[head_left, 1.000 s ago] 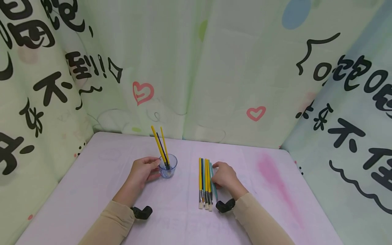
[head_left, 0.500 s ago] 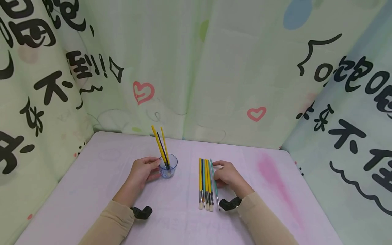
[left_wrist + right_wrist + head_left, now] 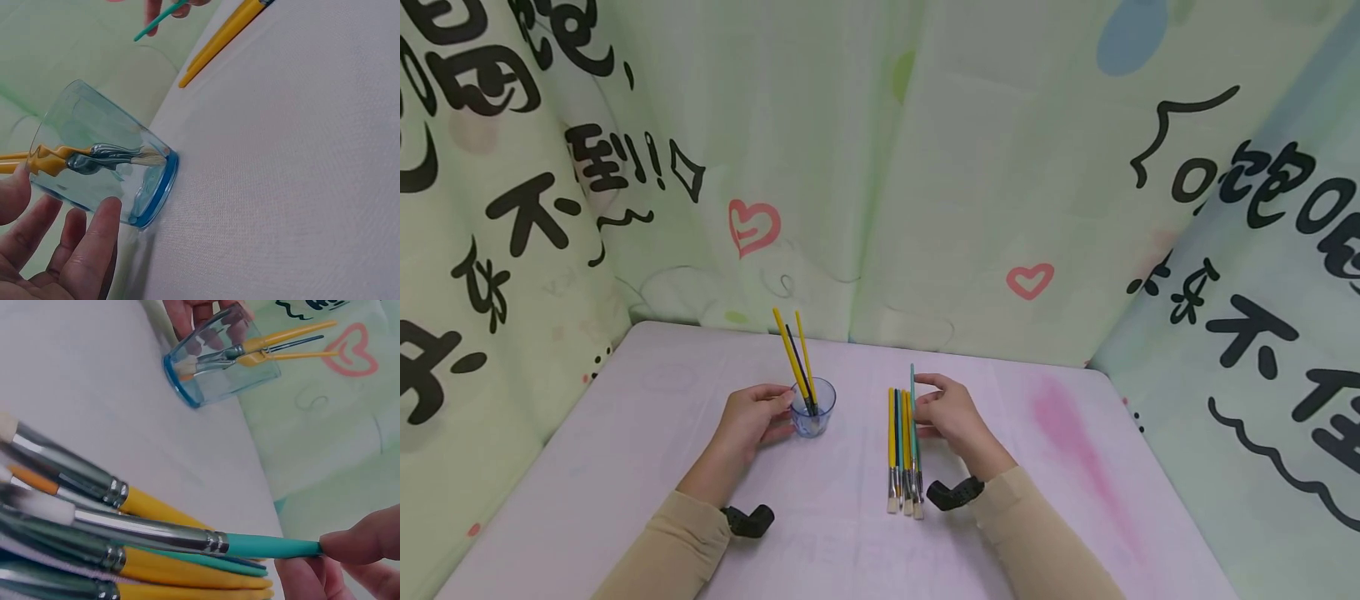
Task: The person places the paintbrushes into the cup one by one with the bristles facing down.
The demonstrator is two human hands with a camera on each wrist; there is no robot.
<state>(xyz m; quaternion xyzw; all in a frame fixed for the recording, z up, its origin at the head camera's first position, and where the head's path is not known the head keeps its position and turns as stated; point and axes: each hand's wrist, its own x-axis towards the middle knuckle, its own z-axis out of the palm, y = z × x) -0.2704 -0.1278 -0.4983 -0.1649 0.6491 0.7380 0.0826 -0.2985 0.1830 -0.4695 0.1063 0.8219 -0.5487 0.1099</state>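
On the left, my left hand holds the side of a clear bluish cup, thumb near its rim. Several paintbrushes lean inside it, bristles down, with yellow and dark handles. My right hand pinches a teal-handled paintbrush between thumb and fingers near its handle end. That brush is tilted handle-up, its white bristles toward me, over a row of paintbrushes. Those lie side by side on the table, yellow, dark and teal handles pointing away from me.
A pale pink-white cloth covers the table, with a pink smear at the right. Light green curtains with black writing and red hearts close in the back and both sides. Black devices are strapped to both wrists.
My right hand has raised the teal paintbrush's handle end off the table and shifted it slightly left, over the row. My left hand and the cup stay in place.
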